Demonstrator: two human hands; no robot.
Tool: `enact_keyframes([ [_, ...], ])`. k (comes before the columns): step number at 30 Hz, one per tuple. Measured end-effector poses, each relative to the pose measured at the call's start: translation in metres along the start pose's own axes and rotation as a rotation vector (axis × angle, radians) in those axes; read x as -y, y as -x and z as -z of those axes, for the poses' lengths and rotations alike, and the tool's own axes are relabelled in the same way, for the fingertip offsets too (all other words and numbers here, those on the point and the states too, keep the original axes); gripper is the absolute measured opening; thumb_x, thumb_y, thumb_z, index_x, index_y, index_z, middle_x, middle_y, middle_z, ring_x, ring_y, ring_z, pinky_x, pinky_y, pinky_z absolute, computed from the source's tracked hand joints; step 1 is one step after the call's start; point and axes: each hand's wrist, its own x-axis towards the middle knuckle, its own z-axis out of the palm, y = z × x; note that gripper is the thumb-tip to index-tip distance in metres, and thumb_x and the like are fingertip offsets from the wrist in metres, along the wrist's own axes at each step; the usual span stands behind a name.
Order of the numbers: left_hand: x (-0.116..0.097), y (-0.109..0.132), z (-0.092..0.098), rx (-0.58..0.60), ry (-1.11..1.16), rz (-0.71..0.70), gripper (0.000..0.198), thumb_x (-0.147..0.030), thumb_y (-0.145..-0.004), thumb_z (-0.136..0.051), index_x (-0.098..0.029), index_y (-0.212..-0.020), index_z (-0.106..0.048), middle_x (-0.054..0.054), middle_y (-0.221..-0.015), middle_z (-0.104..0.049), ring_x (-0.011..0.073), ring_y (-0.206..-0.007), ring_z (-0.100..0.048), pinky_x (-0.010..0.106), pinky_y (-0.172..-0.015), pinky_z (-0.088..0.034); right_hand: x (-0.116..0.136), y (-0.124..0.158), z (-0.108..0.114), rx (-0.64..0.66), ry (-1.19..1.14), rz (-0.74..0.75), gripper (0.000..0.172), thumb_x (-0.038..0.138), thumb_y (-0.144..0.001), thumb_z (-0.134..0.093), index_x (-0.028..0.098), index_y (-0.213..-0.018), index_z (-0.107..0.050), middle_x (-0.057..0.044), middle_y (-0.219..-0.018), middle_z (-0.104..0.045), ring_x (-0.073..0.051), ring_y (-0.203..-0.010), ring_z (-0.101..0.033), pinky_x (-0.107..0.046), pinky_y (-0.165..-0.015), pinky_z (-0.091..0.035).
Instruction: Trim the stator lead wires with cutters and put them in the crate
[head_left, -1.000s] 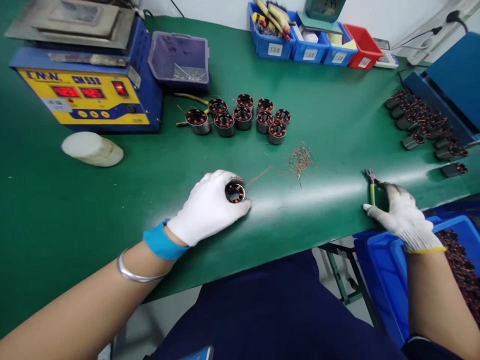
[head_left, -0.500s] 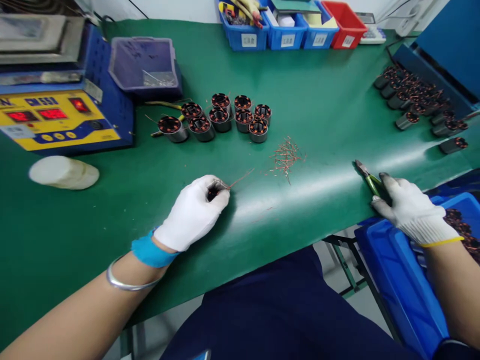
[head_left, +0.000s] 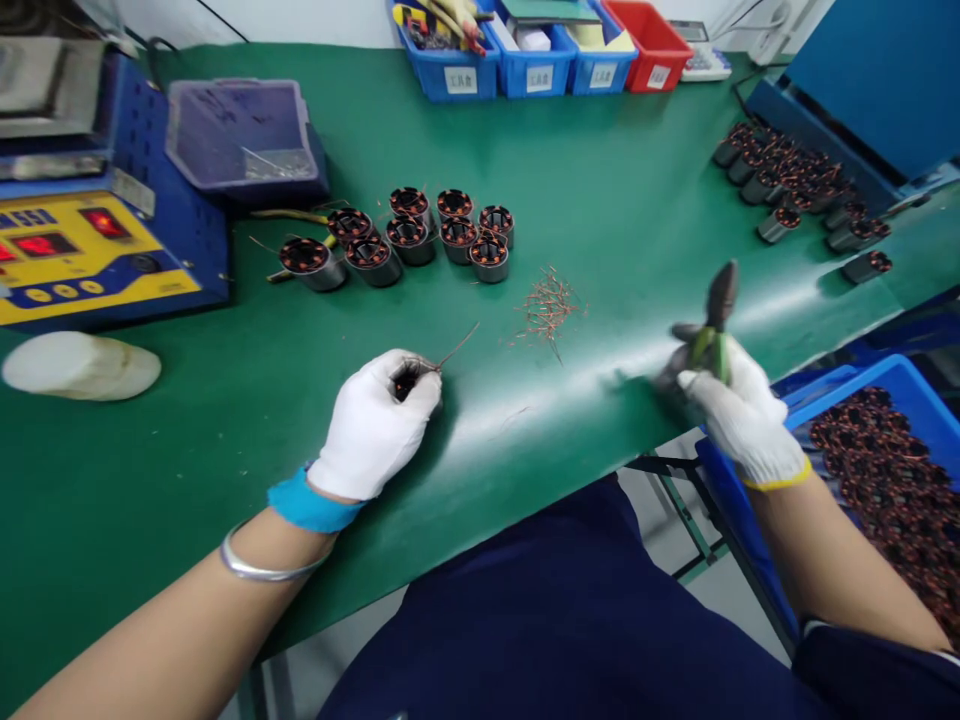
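My left hand, in a white glove, is closed around a motor stator that is mostly hidden by the fingers. A thin wire lead sticks out of it to the upper right. My right hand, also gloved, grips green-handled cutting pliers above the table, jaws pointing up; the hand is blurred by motion. Between the hands and farther back lies a small heap of copper wire clippings. Several dark cylindrical stators with copper windings stand grouped beyond my left hand.
A blue-and-yellow device with red displays stands left, near a white cylinder and a translucent bin. Small blue bins and a red bin line the back. More stators are at right; a blue crate of copper-wound parts sits below.
My right hand has picked the pliers up off the table and moved left with them. My left hand still holds the stator. The view has shifted slightly to the right.
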Motion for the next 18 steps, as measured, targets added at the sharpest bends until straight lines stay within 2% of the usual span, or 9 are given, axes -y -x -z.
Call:
enact_keyframes([
  [2,0.000,0.000,0.000,-0.010,-0.004,-0.008,0.014,-0.034,-0.079,-0.055,-0.021,-0.082,-0.060,0.000,-0.073,-0.063,0.0164,-0.065,-0.058,0.030,-0.063,-0.048,0.039,0.011,-0.030,0.434,-0.649,-0.016,0.049,0.030,-0.077,-0.050,0.019,-0.124,-0.043,-0.007,-0.096,-0.057,-0.020,-0.080,-0.063,-0.041,-0.077,-0.054],
  [4,-0.001,0.000,-0.001,-0.013,-0.008,-0.021,0.013,-0.033,-0.079,-0.055,-0.021,-0.082,-0.060,0.000,-0.073,-0.063,0.0167,-0.066,-0.058,0.031,-0.063,-0.048,0.071,0.013,-0.059,0.800,-0.858,-0.138,0.039,0.023,-0.069,-0.055,0.018,-0.108,-0.051,-0.002,-0.080,-0.057,-0.016,-0.069,-0.061,-0.036,-0.070,-0.055],
  [5,-0.002,-0.001,-0.001,-0.013,-0.011,-0.027,0.012,-0.032,-0.078,-0.055,-0.021,-0.081,-0.059,0.001,-0.073,-0.062,0.0168,-0.066,-0.058,0.031,-0.063,-0.047,0.082,0.010,-0.071,0.872,-0.878,-0.202,0.037,0.020,-0.067,-0.056,0.018,-0.104,-0.052,-0.001,-0.076,-0.057,-0.015,-0.067,-0.061,-0.034,-0.069,-0.055],
  [6,-0.003,-0.001,-0.002,-0.012,-0.015,-0.031,0.011,-0.031,-0.078,-0.055,-0.021,-0.080,-0.059,0.001,-0.072,-0.062,0.0168,-0.065,-0.057,0.031,-0.063,-0.047,0.090,0.004,-0.080,0.870,-0.898,-0.240,0.035,0.018,-0.066,-0.056,0.018,-0.101,-0.053,0.001,-0.073,-0.056,-0.014,-0.066,-0.060,-0.033,-0.069,-0.055],
  [8,-0.005,-0.002,-0.003,-0.012,-0.024,-0.037,0.010,-0.030,-0.077,-0.055,-0.020,-0.078,-0.058,0.001,-0.070,-0.061,0.0166,-0.064,-0.057,0.030,-0.062,-0.047,0.096,-0.016,-0.086,0.731,-0.953,-0.264,0.036,0.015,-0.064,-0.055,0.019,-0.100,-0.053,0.002,-0.072,-0.055,-0.012,-0.065,-0.059,-0.032,-0.071,-0.055],
  [11,-0.008,-0.003,-0.002,-0.011,-0.058,-0.047,0.011,-0.030,-0.077,-0.053,-0.020,-0.077,-0.058,0.000,-0.067,-0.061,0.0168,-0.064,-0.057,0.030,-0.061,-0.046,0.093,-0.046,-0.076,0.481,-1.018,-0.260,0.039,0.013,-0.063,-0.055,0.019,-0.101,-0.051,0.003,-0.071,-0.054,-0.012,-0.065,-0.059,-0.032,-0.074,-0.055],
  [13,-0.010,-0.004,-0.001,-0.003,-0.105,-0.059,0.014,-0.032,-0.078,-0.052,-0.020,-0.077,-0.058,0.001,-0.068,-0.062,0.0175,-0.065,-0.057,0.030,-0.062,-0.046,0.090,-0.054,-0.064,0.413,-1.011,-0.217,0.040,0.013,-0.062,-0.056,0.020,-0.102,-0.052,0.002,-0.074,-0.056,-0.011,-0.065,-0.058,-0.031,-0.073,-0.055],
  [15,-0.011,-0.005,0.001,0.020,-0.156,-0.079,0.017,-0.035,-0.080,-0.052,-0.020,-0.076,-0.059,0.002,-0.070,-0.063,0.0182,-0.066,-0.057,0.030,-0.063,-0.046,0.089,-0.048,-0.056,0.467,-1.020,-0.146,0.047,0.014,-0.062,-0.060,0.022,-0.108,-0.051,0.001,-0.083,-0.058,-0.010,-0.066,-0.057,-0.031,-0.073,-0.055],
  [18,-0.010,-0.008,0.002,0.064,-0.174,-0.117,0.019,-0.036,-0.083,-0.050,-0.020,-0.077,-0.059,0.003,-0.072,-0.064,0.0193,-0.069,-0.058,0.031,-0.064,-0.045,0.091,-0.027,-0.056,0.733,-1.010,-0.157,0.060,0.018,-0.062,-0.066,0.023,-0.118,-0.047,0.000,-0.092,-0.057,-0.011,-0.070,-0.058,-0.032,-0.071,-0.056],
])
